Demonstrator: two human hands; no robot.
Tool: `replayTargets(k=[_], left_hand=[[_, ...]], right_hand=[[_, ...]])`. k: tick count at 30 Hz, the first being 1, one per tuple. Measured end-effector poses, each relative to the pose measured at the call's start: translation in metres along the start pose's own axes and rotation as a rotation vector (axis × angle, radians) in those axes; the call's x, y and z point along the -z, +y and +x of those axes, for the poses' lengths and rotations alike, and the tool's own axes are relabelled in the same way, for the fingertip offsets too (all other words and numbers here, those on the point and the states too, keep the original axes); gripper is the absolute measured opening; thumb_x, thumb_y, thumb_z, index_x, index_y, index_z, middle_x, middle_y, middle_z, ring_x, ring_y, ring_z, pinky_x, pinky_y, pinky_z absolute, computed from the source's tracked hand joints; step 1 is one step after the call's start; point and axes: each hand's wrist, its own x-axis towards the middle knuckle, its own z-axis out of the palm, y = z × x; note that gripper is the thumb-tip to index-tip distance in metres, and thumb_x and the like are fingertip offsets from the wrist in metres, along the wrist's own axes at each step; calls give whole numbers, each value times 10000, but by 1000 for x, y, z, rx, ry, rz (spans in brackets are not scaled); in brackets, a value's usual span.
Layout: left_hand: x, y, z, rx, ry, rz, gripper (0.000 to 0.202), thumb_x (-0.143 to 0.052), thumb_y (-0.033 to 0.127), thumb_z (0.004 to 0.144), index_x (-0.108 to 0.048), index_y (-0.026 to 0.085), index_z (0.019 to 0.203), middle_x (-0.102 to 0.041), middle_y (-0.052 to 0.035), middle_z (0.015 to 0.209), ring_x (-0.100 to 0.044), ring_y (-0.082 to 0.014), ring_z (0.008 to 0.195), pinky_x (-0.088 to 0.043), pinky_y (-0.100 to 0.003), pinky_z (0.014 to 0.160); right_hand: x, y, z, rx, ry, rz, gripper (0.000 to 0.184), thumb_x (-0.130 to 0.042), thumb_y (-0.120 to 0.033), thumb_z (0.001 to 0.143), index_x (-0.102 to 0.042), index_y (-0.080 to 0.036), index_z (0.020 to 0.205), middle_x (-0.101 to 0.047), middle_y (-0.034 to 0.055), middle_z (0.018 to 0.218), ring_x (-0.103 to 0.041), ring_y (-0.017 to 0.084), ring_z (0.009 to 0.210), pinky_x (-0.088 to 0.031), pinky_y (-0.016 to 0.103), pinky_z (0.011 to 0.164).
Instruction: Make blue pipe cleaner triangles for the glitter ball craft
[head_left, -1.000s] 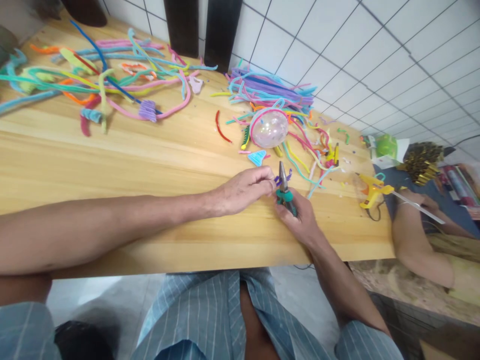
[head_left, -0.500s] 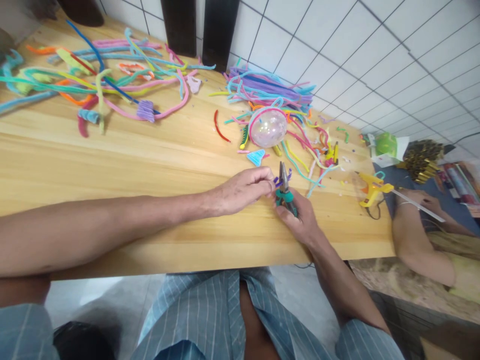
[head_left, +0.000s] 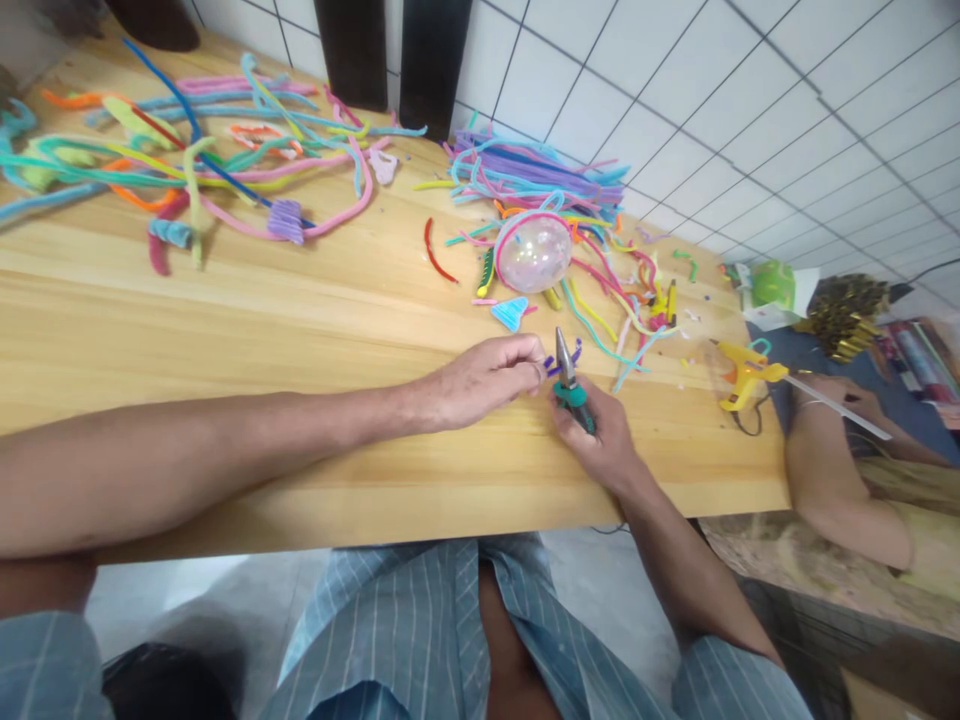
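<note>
My left hand (head_left: 487, 378) rests on the wooden table (head_left: 300, 330), its fingers pinched on a short purple pipe cleaner piece (head_left: 559, 360). My right hand (head_left: 600, 440) is closed around the green handles of a small pair of pliers (head_left: 568, 382). The metal jaws point away from me and meet the purple piece. Just beyond the pliers lie a light blue fan-shaped piece (head_left: 510, 312) and a clear iridescent ball (head_left: 534, 252) ringed with pink pipe cleaner.
Loose pipe cleaners in many colours cover the far left (head_left: 187, 150) and a bundle (head_left: 540, 175) lies behind the ball. A yellow glue gun (head_left: 742, 372) sits near the table's right edge. Another person's arm (head_left: 840, 480) is at the right, beside a gold tinsel clump (head_left: 844, 315).
The hands have barely moved. The pliers' jaws have shifted slightly on the purple piece, and the view has drifted a little.
</note>
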Motion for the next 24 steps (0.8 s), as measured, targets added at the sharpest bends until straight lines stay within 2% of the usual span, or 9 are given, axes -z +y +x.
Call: replayTargets(k=[6,11,14,16,19,22,24], left_hand=[[0,-3,0,4,-3,-3,117,-559,291,931,-524,217,848,-447,57,705,-390,-113,630,-313,-268,603],[2,-6,1,8,14,18,158,-574,340,953,-547,214,862,-441,63,692,-386,-104,604,-310,-259,587],[4,-6,3,6,27,24,168,-580,342,945,-565,205,849,-470,56,721,-399,-94,600,-312,-252,573],[5,-5,4,11,42,24,182,-592,348,949,-572,200,845,-488,52,729,-405,-92,600,-315,-246,569],[6,-3,6,32,64,41,220,-621,354,972,-569,201,823,-474,62,658,-396,-97,598,-320,-234,585],[7,-4,8,60,92,47,228,-637,309,977,-580,197,786,-453,74,607,-391,-96,590,-338,-232,622],[8,-5,10,82,105,45,223,-653,284,972,-601,191,776,-464,76,618,-396,-92,588,-357,-236,652]], right_hand=[[2,1,-3,-35,6,2,116,-660,-348,932,-702,-245,965,-681,-12,776,-563,164,643,-485,321,668],[24,10,-9,-154,18,96,373,-666,-489,976,-742,-237,1240,-795,68,1047,-721,250,905,-577,402,847],[52,34,-17,-224,105,0,434,-691,-525,945,-737,-254,1282,-789,67,1093,-726,272,953,-586,437,887],[75,57,-25,-284,179,-200,390,-697,-549,922,-753,-249,1165,-759,69,1013,-694,275,901,-579,450,869],[107,94,-42,-365,288,-528,492,-667,-588,891,-743,-228,1218,-746,150,1130,-685,351,1040,-561,552,973],[124,125,-60,-432,282,-737,590,-577,-686,919,-750,-200,1206,-741,197,1102,-673,411,1117,-534,625,1032],[127,135,-67,-457,233,-791,645,-567,-727,920,-746,-182,1213,-745,219,1079,-663,447,1138,-522,671,1042]])
